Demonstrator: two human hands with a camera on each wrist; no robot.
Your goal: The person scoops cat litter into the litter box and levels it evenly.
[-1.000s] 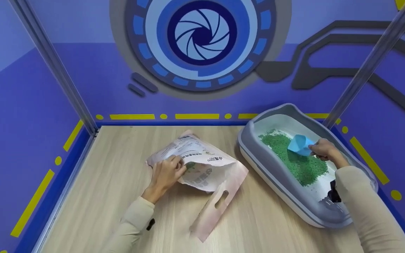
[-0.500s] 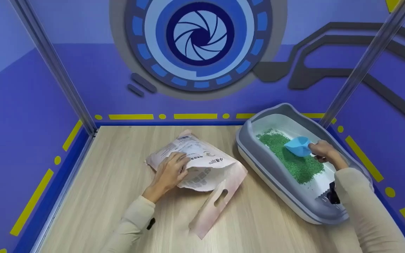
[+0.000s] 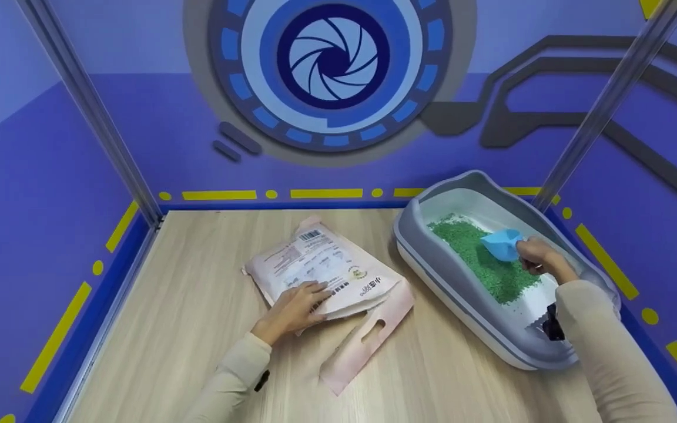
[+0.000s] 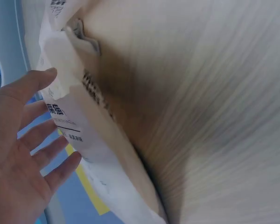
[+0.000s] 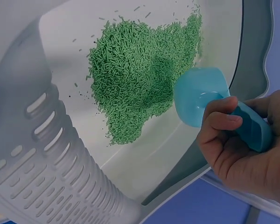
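A pink-and-white printed bag (image 3: 315, 264) lies flat on the table, its mouth edge folded down toward me. My left hand (image 3: 297, 308) rests on the bag near that edge; in the left wrist view the fingers (image 4: 60, 172) are spread and fairly straight against the printed side. My right hand (image 3: 541, 255) grips the handle of a light blue scoop (image 3: 502, 244), which is held over green pellets (image 5: 130, 70). These pellets lie heaped on the white floor of a grey litter box (image 3: 432, 273). Whether the scoop holds any pellets is hard to tell.
A torn-off-looking pink strip with a handle slot (image 3: 344, 364) stretches from the bag's mouth toward the front of the wooden table (image 3: 174, 329). The litter box has a slotted grey step (image 5: 51, 172) at its near end. Blue panel walls stand behind and at both sides.
My left hand has let go of the bag's rim and moved slightly right and down; the bag's mouth has flattened shut. The scoop has turned a little above the pellets.
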